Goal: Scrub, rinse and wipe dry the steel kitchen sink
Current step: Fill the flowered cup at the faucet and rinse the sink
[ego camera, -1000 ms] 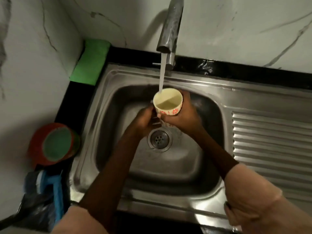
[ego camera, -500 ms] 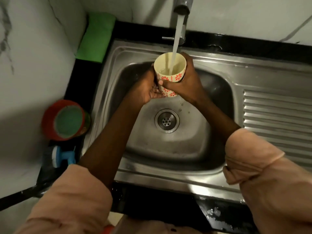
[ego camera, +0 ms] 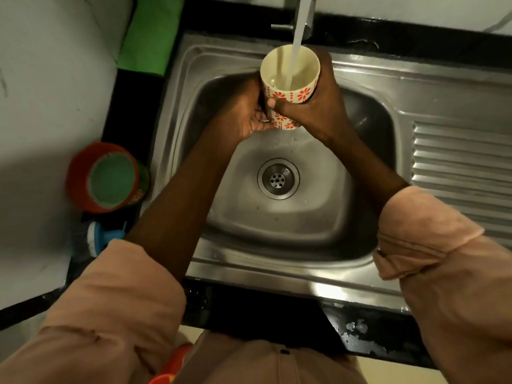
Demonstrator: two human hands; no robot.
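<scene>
Cup raised nearer tap, both hands' grip, above sink

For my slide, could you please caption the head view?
Both hands, left and right, hold a cup under running water above the sink.

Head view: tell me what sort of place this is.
Most likely a home kitchen's washing-up corner. A steel sink with a ribbed draining board is set in a black counter, and tap water runs into a flowered cup.
</scene>
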